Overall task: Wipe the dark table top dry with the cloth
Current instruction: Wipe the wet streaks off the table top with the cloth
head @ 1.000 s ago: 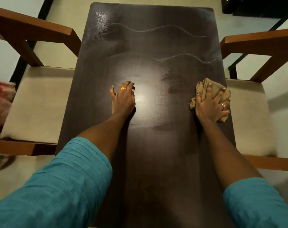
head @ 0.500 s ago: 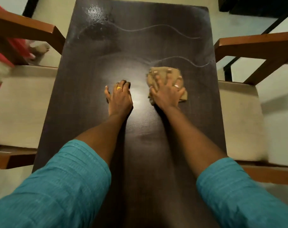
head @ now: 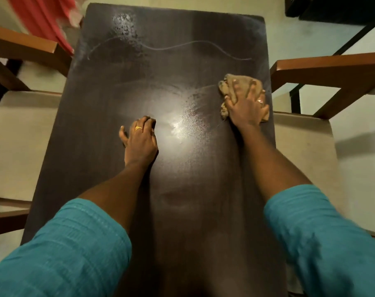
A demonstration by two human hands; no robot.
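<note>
Table top [head: 109, 108]: dark wood-look, smooth, glossy where light glared just right of left hand [head: 139, 142]; droplets beaded well beyond it. Cloth [head: 231, 82] under right hand [head: 246, 108]: tan, soft, crumpled, matt. Sleeves [head: 70, 249]: teal woven fabric, fine ribbed texture. Chair arm [head: 324, 65] right of right hand: brown wood, smooth, low sheen. Seat cushion [head: 300, 151]: beige fabric, matt.
</note>
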